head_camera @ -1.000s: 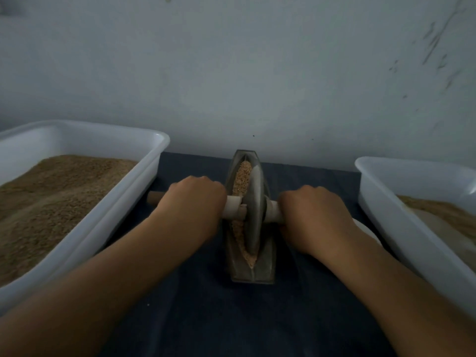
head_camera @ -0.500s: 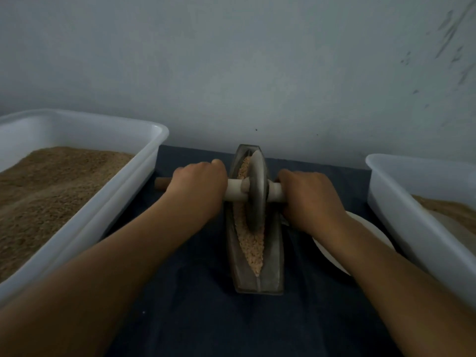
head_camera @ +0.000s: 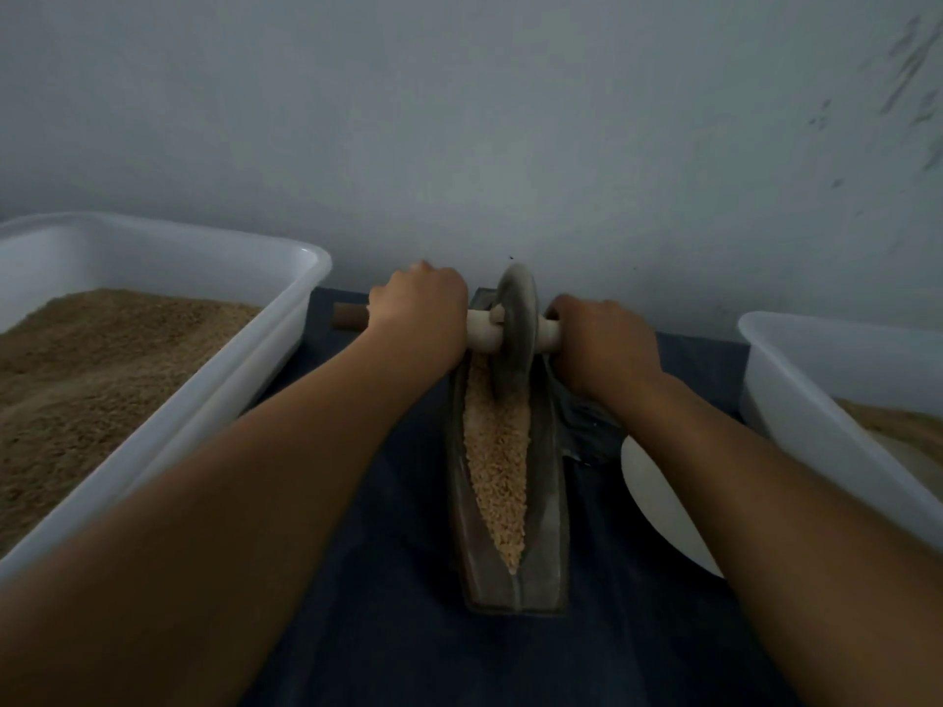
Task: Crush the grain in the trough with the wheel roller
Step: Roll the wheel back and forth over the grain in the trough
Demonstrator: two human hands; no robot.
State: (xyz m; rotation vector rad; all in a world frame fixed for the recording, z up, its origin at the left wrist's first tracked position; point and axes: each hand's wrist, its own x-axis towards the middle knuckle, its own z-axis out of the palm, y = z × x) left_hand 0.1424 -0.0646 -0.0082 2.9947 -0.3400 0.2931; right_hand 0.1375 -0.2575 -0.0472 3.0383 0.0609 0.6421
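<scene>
A narrow boat-shaped metal trough (head_camera: 548, 543) lies lengthwise on the dark cloth, its groove filled with pale grain (head_camera: 497, 466). The metal wheel roller (head_camera: 515, 334) stands upright at the trough's far end, on a wooden axle. My left hand (head_camera: 421, 311) grips the axle left of the wheel. My right hand (head_camera: 602, 344) grips the axle on the wheel's other side. The brown left tip of the axle (head_camera: 349, 317) sticks out past my left hand. The far end of the trough is hidden behind the wheel.
A large white tub (head_camera: 286, 318) heaped with brown grain sits close on the left. Another white tub (head_camera: 796, 390) with some grain stands on the right. A white plate (head_camera: 658, 502) lies under my right forearm. The grey wall is directly behind the trough.
Both hands have pushed the wheel roller away from me, from the trough's middle to its far end. More grain shows in the near part of the groove.
</scene>
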